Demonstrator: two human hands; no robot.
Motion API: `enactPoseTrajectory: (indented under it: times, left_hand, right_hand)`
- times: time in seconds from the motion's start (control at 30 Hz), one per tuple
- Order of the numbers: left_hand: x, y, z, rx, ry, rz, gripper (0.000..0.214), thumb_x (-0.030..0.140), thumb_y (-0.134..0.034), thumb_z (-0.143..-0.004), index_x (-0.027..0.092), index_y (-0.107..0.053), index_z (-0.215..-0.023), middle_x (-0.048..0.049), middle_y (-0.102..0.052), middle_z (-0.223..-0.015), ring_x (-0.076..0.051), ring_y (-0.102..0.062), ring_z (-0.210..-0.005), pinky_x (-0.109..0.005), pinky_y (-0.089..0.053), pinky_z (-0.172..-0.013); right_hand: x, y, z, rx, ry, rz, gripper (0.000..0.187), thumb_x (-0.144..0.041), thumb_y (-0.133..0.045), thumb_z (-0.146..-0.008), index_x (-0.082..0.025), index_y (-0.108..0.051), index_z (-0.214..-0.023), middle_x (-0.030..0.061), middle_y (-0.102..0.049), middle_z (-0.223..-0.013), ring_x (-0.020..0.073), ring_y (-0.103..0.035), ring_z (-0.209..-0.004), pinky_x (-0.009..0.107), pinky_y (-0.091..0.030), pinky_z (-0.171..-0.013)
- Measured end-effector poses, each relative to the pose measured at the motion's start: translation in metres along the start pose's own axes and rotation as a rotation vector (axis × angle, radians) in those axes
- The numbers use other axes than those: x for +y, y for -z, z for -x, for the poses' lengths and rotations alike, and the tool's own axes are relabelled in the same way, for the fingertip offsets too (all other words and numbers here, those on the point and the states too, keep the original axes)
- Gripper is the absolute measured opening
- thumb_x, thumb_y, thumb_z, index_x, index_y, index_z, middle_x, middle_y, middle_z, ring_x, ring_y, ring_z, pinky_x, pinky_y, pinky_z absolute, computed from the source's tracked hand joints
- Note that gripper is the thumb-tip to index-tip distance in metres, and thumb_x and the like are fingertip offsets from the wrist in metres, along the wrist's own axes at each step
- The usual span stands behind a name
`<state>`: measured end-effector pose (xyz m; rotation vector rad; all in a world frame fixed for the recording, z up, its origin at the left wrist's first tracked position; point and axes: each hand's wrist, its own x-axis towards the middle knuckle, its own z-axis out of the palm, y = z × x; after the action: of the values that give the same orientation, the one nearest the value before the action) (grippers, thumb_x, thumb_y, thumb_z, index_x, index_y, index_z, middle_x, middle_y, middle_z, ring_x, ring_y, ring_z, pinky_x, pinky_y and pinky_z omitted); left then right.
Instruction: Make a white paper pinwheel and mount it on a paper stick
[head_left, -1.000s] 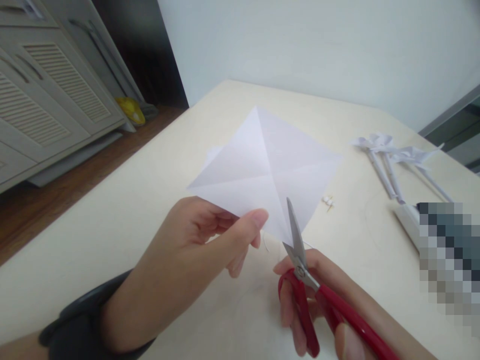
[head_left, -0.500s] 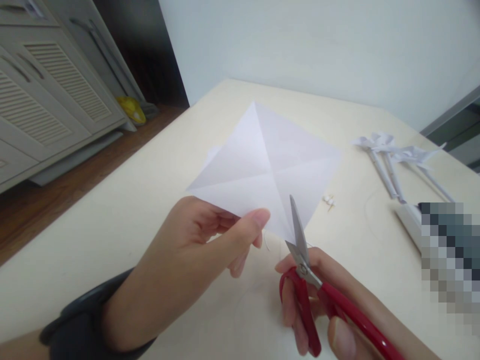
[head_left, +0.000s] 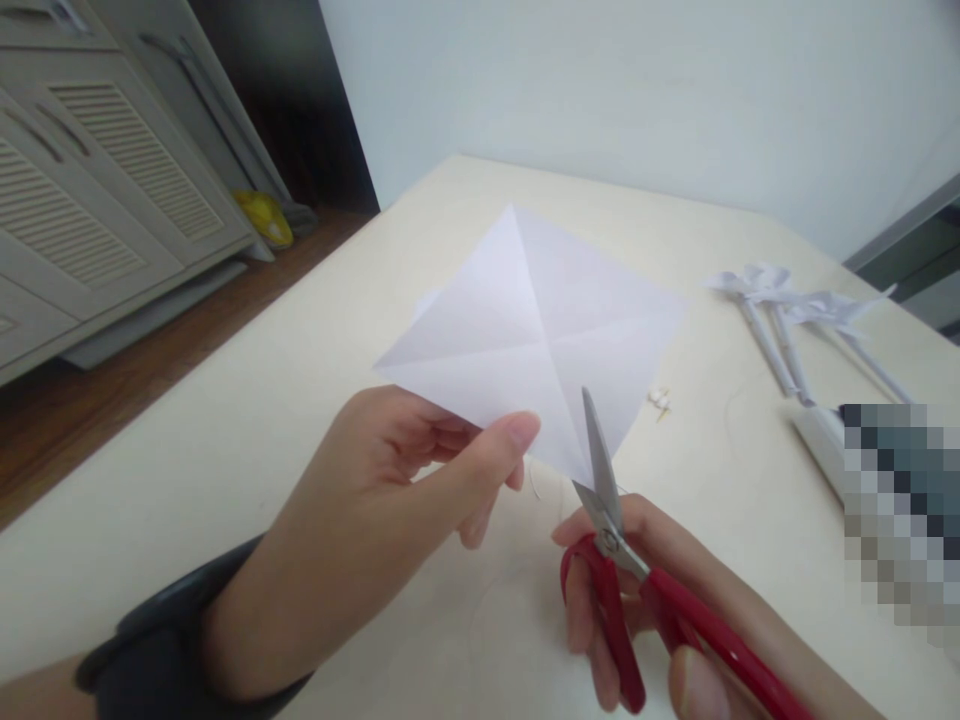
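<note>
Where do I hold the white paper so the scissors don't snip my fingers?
Grip the paper on its near left edge, coming from the left, thumb on top, as the left hand does. The scissors cut in at the near corner, so your grip sits beside the blades.

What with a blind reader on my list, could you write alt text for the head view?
The left hand pinches a creased white paper square above a cream table, while the right hand holds red-handled scissors at its near corner. Paper pinwheels lie at right.
</note>
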<state>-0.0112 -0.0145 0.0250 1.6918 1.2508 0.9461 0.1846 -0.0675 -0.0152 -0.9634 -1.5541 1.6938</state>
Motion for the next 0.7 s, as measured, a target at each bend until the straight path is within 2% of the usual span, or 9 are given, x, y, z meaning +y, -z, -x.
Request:
enactPoseTrajectory:
  times: [0.13,0.27,0.7]
  left_hand:
    - [-0.0019,-0.0008,-0.0019,0.003,-0.008,0.003,0.039,0.030,-0.049,-0.084,0.019,-0.049,-0.047,0.0071,-0.047,-0.039,-0.006,-0.047,-0.039,-0.017,-0.037,-0.044]
    - [-0.0025,-0.0007,-0.0022,-0.004,-0.015,-0.003,0.038,0.030,-0.048,-0.085,0.019,-0.050,-0.048,0.0072,-0.048,-0.040,-0.005,-0.048,-0.041,-0.016,-0.037,-0.044]
    - [-0.0027,0.0000,0.0006,-0.001,-0.027,0.007,0.041,0.030,-0.048,-0.085,0.019,-0.048,-0.045,0.0078,-0.047,-0.039,-0.005,-0.048,-0.041,-0.016,-0.038,-0.046]
  right_hand:
    - [-0.0041,0.0022,-0.0006,-0.019,0.004,0.009,0.048,-0.061,-0.041,-0.081,-0.027,-0.043,-0.115,0.0027,-0.054,-0.083,0.0117,-0.050,-0.063,0.027,-0.043,-0.062]
    - [-0.0045,0.0049,-0.0014,-0.037,0.031,0.015,0.042,-0.056,-0.039,-0.085,-0.030,-0.040,-0.119,0.0020,-0.055,-0.086,0.0113,-0.050,-0.065,0.027,-0.041,-0.062]
    - [-0.0049,0.0016,-0.0017,-0.003,0.001,0.008,0.049,-0.063,-0.038,-0.081,-0.026,-0.042,-0.115,0.0019,-0.054,-0.080,0.0115,-0.049,-0.061,0.027,-0.042,-0.061]
